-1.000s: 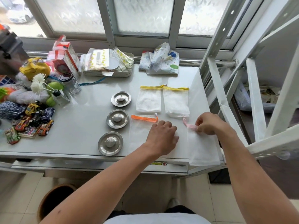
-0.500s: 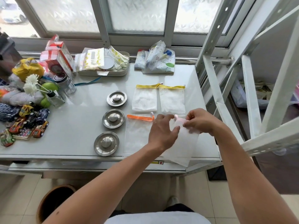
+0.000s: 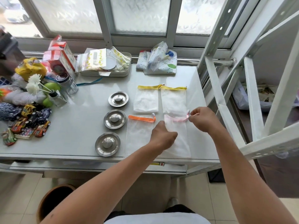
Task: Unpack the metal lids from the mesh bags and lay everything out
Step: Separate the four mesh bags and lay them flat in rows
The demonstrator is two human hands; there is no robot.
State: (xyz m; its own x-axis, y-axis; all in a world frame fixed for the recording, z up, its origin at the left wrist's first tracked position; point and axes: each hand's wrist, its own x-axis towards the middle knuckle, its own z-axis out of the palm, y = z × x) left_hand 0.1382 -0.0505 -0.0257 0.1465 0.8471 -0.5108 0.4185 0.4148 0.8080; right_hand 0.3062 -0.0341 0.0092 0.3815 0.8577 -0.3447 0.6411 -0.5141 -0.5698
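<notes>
Three round metal lids lie in a column on the steel table [image 3: 77, 126]: far lid [image 3: 118, 98], middle lid [image 3: 114, 119], near lid [image 3: 107, 144]. Right of them lie two flat yellow-trimmed mesh bags [image 3: 146, 99] [image 3: 174, 100] and an orange-trimmed bag [image 3: 139, 131]. A pink-trimmed mesh bag [image 3: 179, 136] lies at the near right. My left hand [image 3: 162, 137] pinches its left edge near the top. My right hand [image 3: 204, 119] pinches its pink trim at the top right corner.
Toy cars [image 3: 30, 122], a glass jar [image 3: 66, 84], green fruit, boxes and a tray of packets [image 3: 105, 63] crowd the table's left and back. A patterned pouch [image 3: 157, 62] sits at the back. A white metal rack [image 3: 242, 88] stands right of the table. A brown bin [image 3: 53, 201] is below.
The pink-trimmed bag was lifted off the table's right edge, brought left and laid flat beside the orange-trimmed bag. Both hands moved with it and now hold its top.
</notes>
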